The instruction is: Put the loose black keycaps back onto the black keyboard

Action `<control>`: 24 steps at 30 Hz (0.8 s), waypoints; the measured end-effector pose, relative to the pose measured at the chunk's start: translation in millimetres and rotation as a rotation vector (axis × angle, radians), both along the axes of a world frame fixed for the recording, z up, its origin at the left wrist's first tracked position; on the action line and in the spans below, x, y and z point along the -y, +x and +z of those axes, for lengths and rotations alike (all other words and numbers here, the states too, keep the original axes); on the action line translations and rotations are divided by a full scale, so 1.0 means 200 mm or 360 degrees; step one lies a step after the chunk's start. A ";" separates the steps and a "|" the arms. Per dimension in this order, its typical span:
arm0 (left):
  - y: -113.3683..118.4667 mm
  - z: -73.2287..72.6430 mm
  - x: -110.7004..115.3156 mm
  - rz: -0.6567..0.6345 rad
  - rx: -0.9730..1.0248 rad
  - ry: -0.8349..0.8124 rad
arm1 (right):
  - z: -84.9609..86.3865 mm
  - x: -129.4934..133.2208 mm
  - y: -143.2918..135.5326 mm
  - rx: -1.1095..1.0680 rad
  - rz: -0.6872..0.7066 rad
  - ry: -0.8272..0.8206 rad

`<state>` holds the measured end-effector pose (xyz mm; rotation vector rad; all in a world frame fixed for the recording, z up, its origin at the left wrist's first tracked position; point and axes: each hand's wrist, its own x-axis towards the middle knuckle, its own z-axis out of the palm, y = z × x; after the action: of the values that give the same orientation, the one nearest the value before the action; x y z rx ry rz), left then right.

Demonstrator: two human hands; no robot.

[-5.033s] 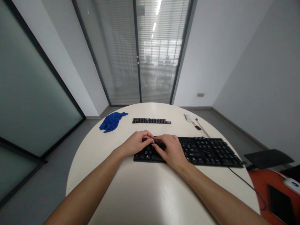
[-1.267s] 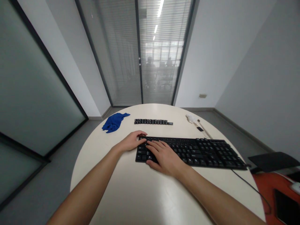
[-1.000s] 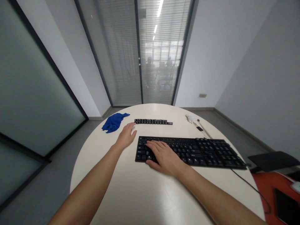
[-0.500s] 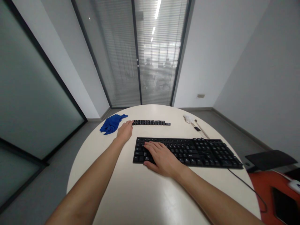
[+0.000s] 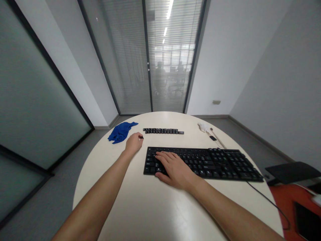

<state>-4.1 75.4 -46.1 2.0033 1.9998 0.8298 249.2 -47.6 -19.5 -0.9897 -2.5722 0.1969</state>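
A small black keycap [image 5: 141,137] is pinched in the fingertips of my left hand [image 5: 134,142], just in front of the left end of the keycap rows. Those rows of black keycaps [image 5: 163,131] lie side by side on the white round table [image 5: 140,207]. My right hand [image 5: 173,169] rests flat, fingers stretched out, on the left part of the black keyboard [image 5: 225,164] and holds nothing. The keys beneath its palm are hidden.
A crumpled blue cloth [image 5: 121,132] lies at the left back. White material [image 5: 203,127], a thin stick [image 5: 218,138] and a small black piece [image 5: 213,138] lie at the right back. The keyboard's cable [image 5: 268,201] runs off the right edge towards a red chair [image 5: 283,197].
My left hand has drawn back a little from the keycap rows, and a keycap now shows in its fingertips. The right hand stays on the keyboard. The view has shifted slightly.
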 end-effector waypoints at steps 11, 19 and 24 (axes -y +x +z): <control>-0.01 0.21 0.22 -0.0949 0.0511 -0.0353 | 0.01 0.00 0.00 -0.0018 0.0002 -0.0025; -0.02 0.20 0.23 -0.0914 0.0424 -0.0478 | 0.00 0.00 0.00 -0.0014 0.0007 -0.0042; -0.02 0.20 0.23 -0.0956 0.0454 -0.0482 | 0.00 0.00 0.01 -0.0011 0.0004 -0.0034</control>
<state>-8.9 29.7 -6.2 1.9961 1.1819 0.5854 250.3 -46.7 -18.5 -0.9918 -2.5699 0.2282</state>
